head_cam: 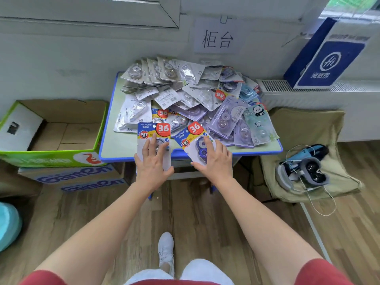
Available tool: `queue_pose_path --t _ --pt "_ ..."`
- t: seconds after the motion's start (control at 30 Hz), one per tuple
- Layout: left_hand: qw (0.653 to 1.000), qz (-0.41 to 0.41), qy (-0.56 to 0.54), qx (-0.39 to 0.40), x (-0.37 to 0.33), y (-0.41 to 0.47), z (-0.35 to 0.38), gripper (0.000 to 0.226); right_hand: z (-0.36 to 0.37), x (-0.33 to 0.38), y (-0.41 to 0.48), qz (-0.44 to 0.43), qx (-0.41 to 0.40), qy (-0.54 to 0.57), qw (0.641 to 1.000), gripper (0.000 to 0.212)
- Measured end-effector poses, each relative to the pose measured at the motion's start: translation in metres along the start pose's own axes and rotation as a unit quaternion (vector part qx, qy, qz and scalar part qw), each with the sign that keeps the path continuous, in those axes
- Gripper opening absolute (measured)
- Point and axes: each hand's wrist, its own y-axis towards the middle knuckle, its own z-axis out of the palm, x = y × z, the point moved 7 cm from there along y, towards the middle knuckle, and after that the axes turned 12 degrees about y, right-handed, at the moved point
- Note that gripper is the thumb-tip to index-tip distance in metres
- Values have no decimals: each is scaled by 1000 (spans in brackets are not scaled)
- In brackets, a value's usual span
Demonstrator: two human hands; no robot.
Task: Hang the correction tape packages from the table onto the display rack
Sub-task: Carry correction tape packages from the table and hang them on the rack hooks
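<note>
A heap of correction tape packages [191, 95] covers a small blue-rimmed table [115, 145] against the wall. Two blue-and-yellow packages with red "36" stickers stick out past the table's front edge. My left hand [153, 163] holds the left package [153, 130], fingers spread over its face and thumb at its lower corner. My right hand [213, 159] holds the right package [190, 135], which is tilted, the same way. No display rack is in view.
An open cardboard box [61, 128] sits on stacked cartons to the left of the table. On the right, a headset with cables [302, 171] lies on a cloth-covered seat. Behind it are a radiator [308, 93] and a blue bag [327, 56]. The floor is wood.
</note>
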Motion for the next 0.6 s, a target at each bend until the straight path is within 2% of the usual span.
queue_pose_path --t 0.17,0.33,0.6 --pt "1000 26 -6 -8 -50 -52 2 71 -22 -49 -74 57 -26 7 998 96" --pt "998 61 4 -15 -109 -131 17 72 -33 -106 -179 114 -19 17 993 97" --pt "991 136 10 10 -202 -245 38 72 -61 -188 -337 229 -36 12 973 97"
